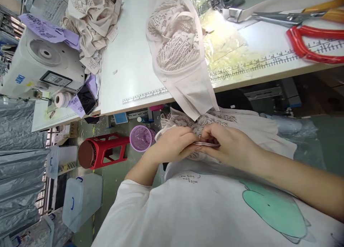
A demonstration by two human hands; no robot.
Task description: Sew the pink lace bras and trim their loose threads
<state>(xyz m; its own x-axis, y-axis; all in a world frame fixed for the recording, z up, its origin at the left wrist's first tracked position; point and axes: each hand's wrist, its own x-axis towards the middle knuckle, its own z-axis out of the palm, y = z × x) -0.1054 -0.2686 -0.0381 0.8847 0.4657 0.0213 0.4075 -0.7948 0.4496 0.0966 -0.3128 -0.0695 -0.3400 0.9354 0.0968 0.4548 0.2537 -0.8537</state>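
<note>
My left hand (176,143) and my right hand (231,145) meet over my lap, fingers closed on a folded edge of a beige lace bra (195,123). The pinched edge shows as a thin pale strip between the two hands. Its lace and pale fabric spread across my lap, partly hidden under my hands and wrists. Just beyond, another beige lace bra (177,50) lies on the white table (129,57), its plain band hanging over the front edge towards my hands.
Red-handled scissors (301,43) and orange-handled scissors (290,18) lie at the table's right, near a sewing machine foot (215,1). More beige garments (92,21) are heaped at the left beside a white sewing machine (51,61). Below stand a purple basket (142,138) and red stool (107,152).
</note>
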